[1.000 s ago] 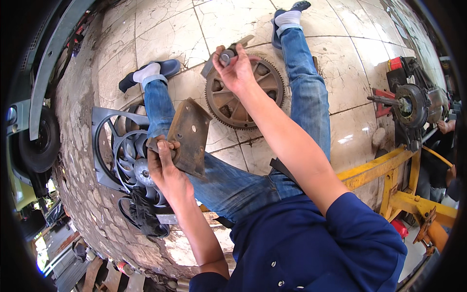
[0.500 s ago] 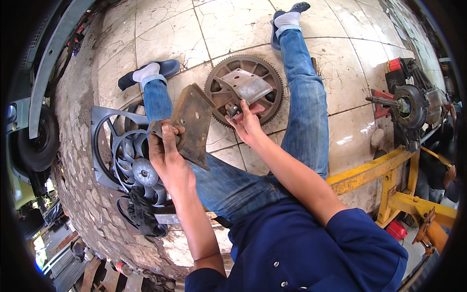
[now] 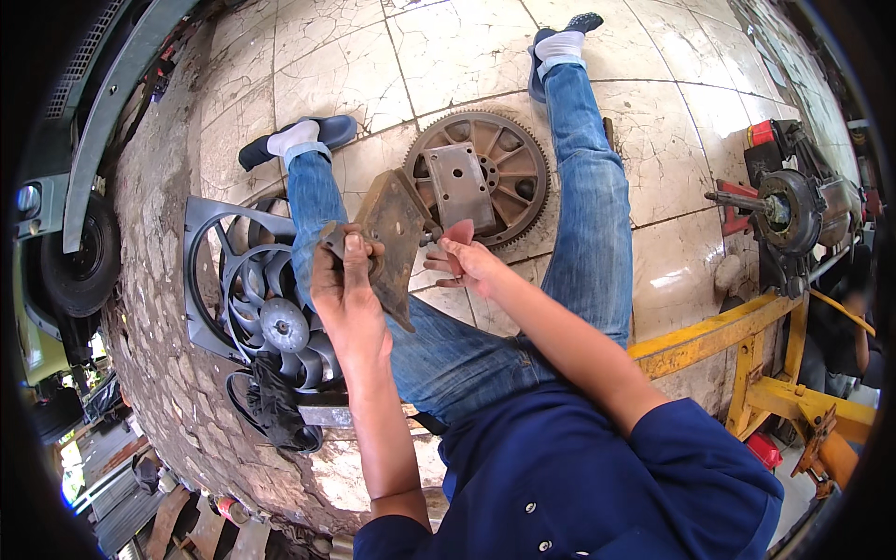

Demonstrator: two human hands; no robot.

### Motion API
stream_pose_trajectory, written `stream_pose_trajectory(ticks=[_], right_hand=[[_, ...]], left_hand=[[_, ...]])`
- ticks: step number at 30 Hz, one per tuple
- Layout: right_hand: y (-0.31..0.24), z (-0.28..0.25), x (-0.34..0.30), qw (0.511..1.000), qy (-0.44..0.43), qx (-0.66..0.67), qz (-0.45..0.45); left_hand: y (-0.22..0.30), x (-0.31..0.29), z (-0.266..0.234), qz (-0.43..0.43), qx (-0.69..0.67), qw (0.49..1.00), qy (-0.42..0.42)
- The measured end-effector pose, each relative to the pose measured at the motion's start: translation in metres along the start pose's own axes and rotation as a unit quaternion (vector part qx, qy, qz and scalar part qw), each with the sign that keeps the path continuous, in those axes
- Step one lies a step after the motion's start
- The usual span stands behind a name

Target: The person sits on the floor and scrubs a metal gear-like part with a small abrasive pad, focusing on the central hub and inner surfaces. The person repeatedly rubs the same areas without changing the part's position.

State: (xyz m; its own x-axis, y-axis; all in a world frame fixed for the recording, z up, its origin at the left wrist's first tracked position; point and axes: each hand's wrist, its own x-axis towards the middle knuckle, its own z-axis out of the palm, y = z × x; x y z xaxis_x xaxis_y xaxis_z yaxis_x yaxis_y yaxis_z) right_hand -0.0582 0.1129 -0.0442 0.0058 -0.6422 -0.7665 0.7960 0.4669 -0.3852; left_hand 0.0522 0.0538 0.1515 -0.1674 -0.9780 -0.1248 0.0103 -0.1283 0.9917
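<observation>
1. A grey bracket (image 3: 457,189) lies atop a toothed flywheel (image 3: 525,161), its metal looking cleaner and apparently further along.
2. A rust-brown bracket (image 3: 397,224), seemingly unfinished, tilts between both hands; the left hand (image 3: 349,285) pinches its near end, thumb on top.
3. Just beyond its right edge, the right hand (image 3: 474,265) pinches a red sheet (image 3: 461,231).
</observation>
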Motion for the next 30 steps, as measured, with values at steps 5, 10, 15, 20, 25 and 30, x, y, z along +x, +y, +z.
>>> stream_pose_trajectory(ticks=[5,10,15,20,25,30], right_hand=[[-0.034,-0.036,-0.023,0.994,0.002,-0.072,-0.079],[-0.045,-0.072,-0.035,0.951,0.153,-0.11,-0.244],[-0.038,-0.089,-0.034,0.886,0.192,-0.154,-0.393],[-0.029,-0.096,-0.019,0.873,0.165,-0.222,-0.402],[-0.018,-0.106,0.002,0.873,0.16,-0.278,-0.367],[-0.001,-0.102,0.008,0.852,0.144,-0.395,-0.313]], left_hand=[[-0.005,-0.003,0.011,-0.009,-0.005,0.999,-0.033],[-0.035,-0.002,0.031,-0.084,-0.034,0.994,-0.057],[-0.073,0.003,0.049,-0.121,-0.021,0.99,-0.066],[-0.107,0.009,0.054,-0.126,0.012,0.992,-0.031],[-0.125,0.014,0.063,-0.126,0.021,0.992,0.001],[-0.125,0.012,0.07,-0.134,0.057,0.989,-0.017]])
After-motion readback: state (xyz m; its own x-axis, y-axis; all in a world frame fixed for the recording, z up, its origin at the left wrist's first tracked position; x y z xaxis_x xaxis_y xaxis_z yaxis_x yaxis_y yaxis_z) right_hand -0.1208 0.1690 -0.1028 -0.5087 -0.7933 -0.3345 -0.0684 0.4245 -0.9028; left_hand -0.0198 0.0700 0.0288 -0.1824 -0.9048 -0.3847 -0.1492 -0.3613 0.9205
